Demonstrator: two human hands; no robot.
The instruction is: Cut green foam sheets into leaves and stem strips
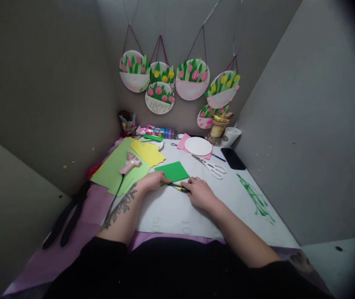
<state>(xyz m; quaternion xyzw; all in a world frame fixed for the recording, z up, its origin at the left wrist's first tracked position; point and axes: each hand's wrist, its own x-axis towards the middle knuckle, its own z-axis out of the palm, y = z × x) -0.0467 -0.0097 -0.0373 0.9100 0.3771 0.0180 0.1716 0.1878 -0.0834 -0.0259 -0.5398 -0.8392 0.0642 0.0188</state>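
A small stack or folded piece of green paper [173,170] lies on the white work surface in front of me. My left hand [155,181] is closed at its lower left corner, fingertips on the paper's edge. My right hand [201,192] rests just right of it, fingers bent over a slim black-and-yellow tool [182,188]. This tool lies along the paper's near edge, its thin end pointing at my left fingertips. My fingers partly cover it, so its exact kind is unclear.
Left are light green sheets [110,166], yellow paper [149,153] and a pink glue gun [130,163]. White-handled scissors [213,167], a paper plate [198,146], a phone [232,158] and green scraps [254,197] lie right. Decorated plates [193,89] hang behind.
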